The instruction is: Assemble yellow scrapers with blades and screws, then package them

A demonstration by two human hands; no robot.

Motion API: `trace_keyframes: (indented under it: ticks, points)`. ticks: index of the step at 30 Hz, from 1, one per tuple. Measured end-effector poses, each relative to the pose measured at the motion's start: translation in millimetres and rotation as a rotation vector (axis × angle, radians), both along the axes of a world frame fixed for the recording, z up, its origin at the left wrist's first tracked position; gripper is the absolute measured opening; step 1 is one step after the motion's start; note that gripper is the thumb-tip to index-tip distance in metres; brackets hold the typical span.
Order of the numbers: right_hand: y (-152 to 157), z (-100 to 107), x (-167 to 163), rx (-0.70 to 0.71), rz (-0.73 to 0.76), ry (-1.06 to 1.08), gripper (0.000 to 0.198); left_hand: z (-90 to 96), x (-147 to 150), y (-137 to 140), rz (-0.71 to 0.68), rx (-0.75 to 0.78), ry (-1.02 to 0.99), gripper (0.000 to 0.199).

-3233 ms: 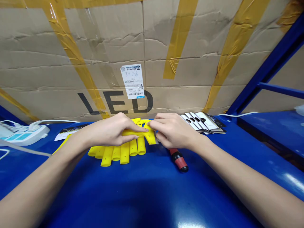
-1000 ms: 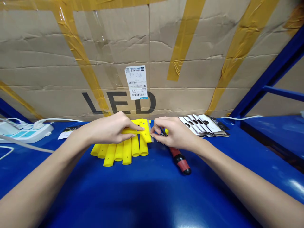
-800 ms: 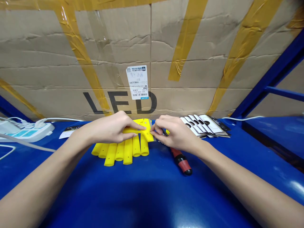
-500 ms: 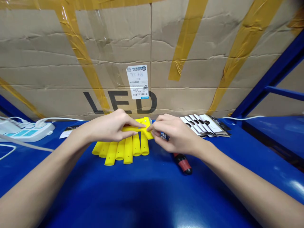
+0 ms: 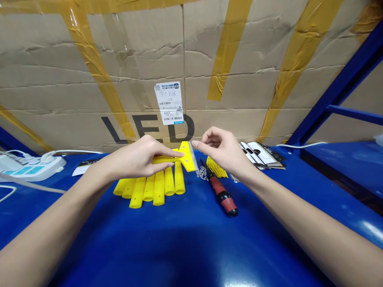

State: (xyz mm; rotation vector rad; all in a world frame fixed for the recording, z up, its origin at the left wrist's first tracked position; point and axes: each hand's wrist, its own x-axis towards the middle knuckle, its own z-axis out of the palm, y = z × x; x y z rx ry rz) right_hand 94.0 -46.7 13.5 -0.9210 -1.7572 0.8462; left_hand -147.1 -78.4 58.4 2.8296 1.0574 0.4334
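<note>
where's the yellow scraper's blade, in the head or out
In: the grey blade projects along the wide edge of the yellow scraper. How tightly it's fixed, I cannot tell.

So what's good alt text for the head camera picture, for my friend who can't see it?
A person's left hand holds a yellow scraper, with the right hand close to its metal blade. On the blue table lie yellow tubes, a red-and-black screwdriver and small metal parts, before a cardboard box marked LED.
</note>
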Motion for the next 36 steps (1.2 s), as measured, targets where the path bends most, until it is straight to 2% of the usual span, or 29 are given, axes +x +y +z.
trace_keyframes:
  ticks: [1, 4, 5, 7, 13, 19, 24, 36]
  points:
    - [2, 0, 0, -0.138, 0.002, 0.026, 0.02, -0.4, 2, -1, -0.005, 0.025, 0.032, 0.034]
    - [4, 3, 1, -0.539, 0.148, 0.107, 0.015, -1.8, 9, -4, -0.051, 0.116, 0.084, 0.034]
    - [4, 4, 2, -0.62, 0.188, 0.135, 0.011, -2.6, 11, -5, -0.069, 0.141, 0.074, 0.033]
    - [5, 4, 5, -0.695, 0.239, 0.177, 0.008, -5.0, 14, -5, -0.091, 0.176, 0.057, 0.033]
    - [12, 0, 10, -0.706, 0.239, 0.215, 0.011, -12.3, 20, -6, -0.053, 0.231, 0.054, 0.043]
    - [11, 2, 10, -0.724, 0.247, 0.19, 0.014, -11.6, 26, -12, -0.044, 0.021, 0.135, 0.059]
    - [10, 2, 11, -0.712, 0.259, 0.199, 0.01, -11.0, 26, -13, -0.037, -0.04, 0.142, 0.054]
    - [12, 2, 13, -0.719, 0.285, 0.22, 0.009, -13.0, 23, -7, -0.158, 0.025, 0.026, 0.044]
